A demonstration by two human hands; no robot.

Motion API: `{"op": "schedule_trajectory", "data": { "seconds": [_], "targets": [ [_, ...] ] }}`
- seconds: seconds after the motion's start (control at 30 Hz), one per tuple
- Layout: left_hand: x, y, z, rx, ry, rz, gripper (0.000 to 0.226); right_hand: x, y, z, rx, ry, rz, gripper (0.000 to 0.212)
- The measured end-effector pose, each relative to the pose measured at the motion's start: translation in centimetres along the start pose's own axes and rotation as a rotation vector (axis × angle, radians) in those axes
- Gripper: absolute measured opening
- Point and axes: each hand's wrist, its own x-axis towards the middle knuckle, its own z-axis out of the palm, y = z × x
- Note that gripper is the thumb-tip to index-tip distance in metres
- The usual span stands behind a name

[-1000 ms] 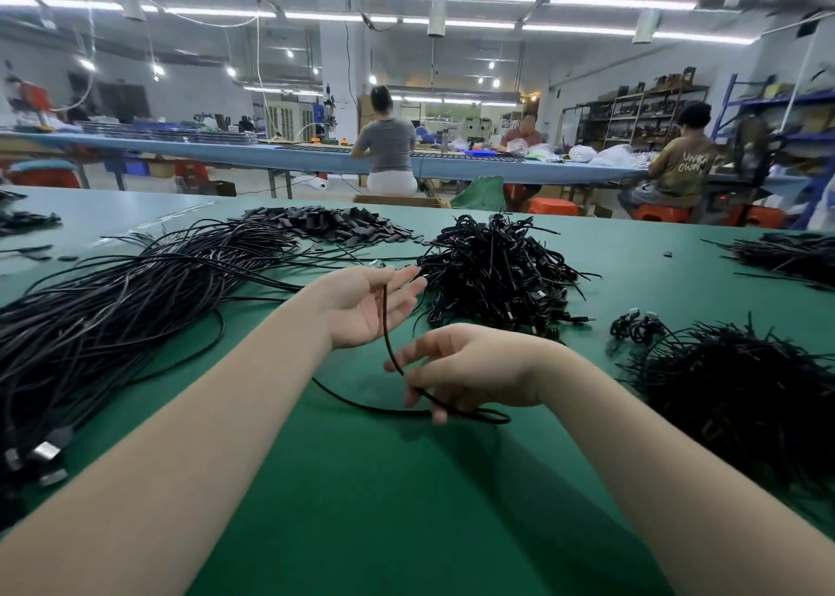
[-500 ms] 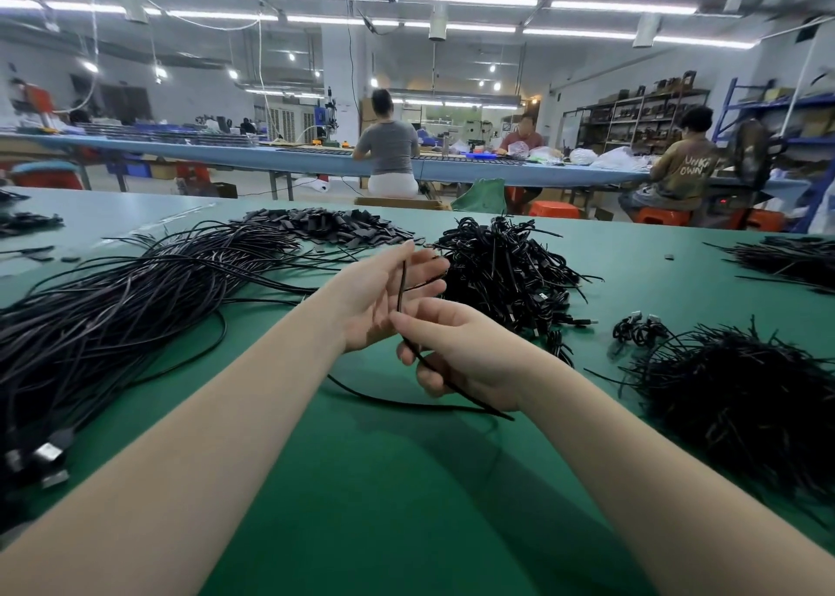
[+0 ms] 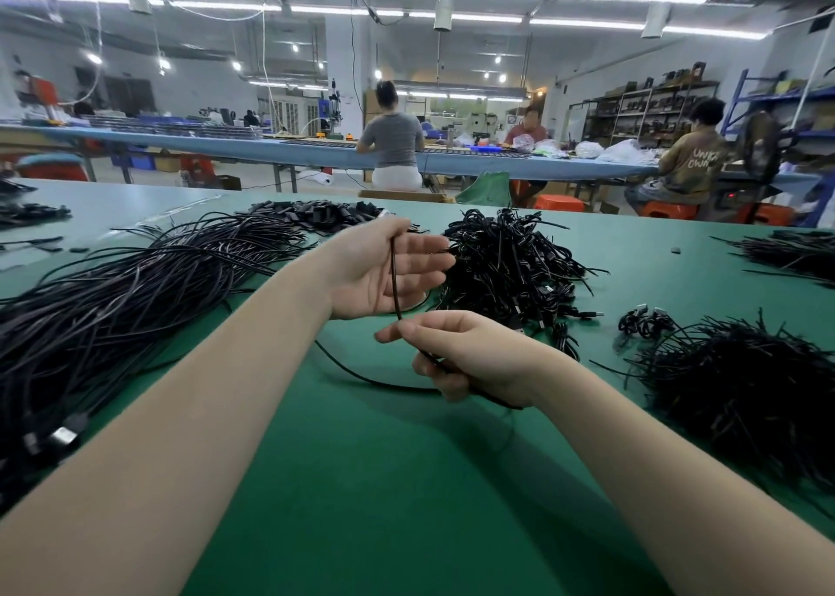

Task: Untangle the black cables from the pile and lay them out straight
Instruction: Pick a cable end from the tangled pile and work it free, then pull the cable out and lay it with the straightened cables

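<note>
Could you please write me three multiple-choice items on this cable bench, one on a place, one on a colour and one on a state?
1. Where does the long bundle of straightened cables lie?
A. Left of the left hand
B. Right of the right hand
C. Under the stools

2. What colour is the table mat?
A. Red
B. Green
C. Yellow

3. What is the right hand doing?
A. Resting flat on the mat
B. Pointing at the ceiling
C. Gripping the black cable

Answers:
1 A: the bundle spreads over the mat's left side, beyond the left hand.
2 B: the bare mat between the forearms is green.
3 C: its fingers curl round the black cable, which runs up across the left palm to the thumb.
</note>
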Motion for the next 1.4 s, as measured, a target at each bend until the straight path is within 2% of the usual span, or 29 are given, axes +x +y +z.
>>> {"op": "schedule_trajectory", "data": {
  "seconds": [0.1, 0.17, 0.23, 0.27, 0.37, 0.43, 0.47, 0.57, 0.63, 0.7, 0.77, 0.8, 0.9, 0.97, 1.03, 1.1, 1.17, 1.23, 1.33, 1.4],
  "targets": [
    [-0.8, 1.1, -0.1, -0.268, -0.025, 0.135, 0.050, -0.2, 0.5, -0.5, -0.060, -0.028, 0.081, 0.033],
    [-1.8, 1.7, -0.4, -0.449, -0.210, 0.171, 0.048, -0.3, 0.5, -1.0, -0.089, 0.041, 0.116, 0.042],
    [-2.7, 1.6, -0.5, -0.338, -0.408, 0.117, 0.051, -0.5, 0.0, -2.0, -0.112, 0.204, 0.083, 0.048],
    [-2.8, 1.3, -0.5, -0.198, -0.444, 0.066, 0.053, -0.7, -0.5, -2.6, -0.103, 0.276, 0.050, 0.048],
    [-2.3, 0.0, 0.3, 0.328, -0.385, -0.152, 0.056, -1.2, -2.3, -3.6, -0.076, 0.386, -0.044, 0.040],
    [-1.4, -0.8, 1.1, 0.550, -0.310, -0.216, 0.059, -1.1, -3.2, -3.2, -0.176, 0.417, -0.084, 0.037],
    [-0.9, -1.2, 1.4, 0.547, -0.239, -0.170, 0.056, -1.0, -3.6, -2.7, -0.234, 0.438, -0.111, 0.035],
    [0.2, -1.4, 1.3, 0.198, -0.016, 0.050, 0.055, -0.7, -4.4, -1.5, -0.172, 0.445, -0.215, 0.029],
    [0.3, -0.6, 0.8, -0.013, 0.079, 0.162, 0.057, -0.5, -4.3, -1.3, -0.042, 0.286, -0.235, 0.029],
    [0.0, 0.5, 0.4, -0.227, 0.081, 0.233, 0.055, -0.5, -3.3, -1.2, 0.008, 0.075, -0.145, 0.031],
    [-0.8, 1.5, 0.2, -0.362, -0.044, 0.273, 0.054, -0.5, -1.8, -1.4, -0.025, -0.058, -0.009, 0.034],
    [-1.4, 1.8, 0.1, -0.381, -0.126, 0.275, 0.053, -0.5, -1.1, -1.6, -0.064, -0.049, 0.040, 0.035],
    [-2.8, 2.1, 0.0, -0.252, -0.405, 0.200, 0.043, -0.8, -0.6, -2.7, -0.264, 0.244, 0.047, 0.043],
    [-3.1, 1.5, 0.2, 0.005, -0.508, 0.053, 0.039, -1.2, -1.3, -3.5, -0.375, 0.419, -0.024, 0.049],
    [-2.6, 0.6, 0.5, 0.322, -0.469, -0.123, 0.046, -1.4, -2.3, -3.9, -0.437, 0.495, -0.108, 0.047],
    [-2.1, 0.0, 0.8, 0.479, -0.374, -0.205, 0.056, -1.2, -3.4, -3.6, -0.507, 0.549, -0.190, 0.038],
    [-1.3, -0.3, 1.0, 0.369, -0.219, -0.151, 0.057, -0.8, -4.2, -2.8, -0.543, 0.603, -0.244, 0.030],
    [-0.8, -0.4, 1.0, 0.194, -0.020, -0.028, 0.052, -0.7, -4.7, -2.1, -0.407, 0.578, -0.272, 0.026],
    [-0.2, 0.2, 0.9, -0.014, 0.161, 0.174, 0.050, -0.6, -4.4, -1.7, -0.169, 0.363, -0.262, 0.029],
    [-0.5, 1.0, 0.7, -0.217, 0.112, 0.271, 0.052, -0.5, -3.3, -1.5, -0.105, 0.186, -0.206, 0.032]
  ]
}}
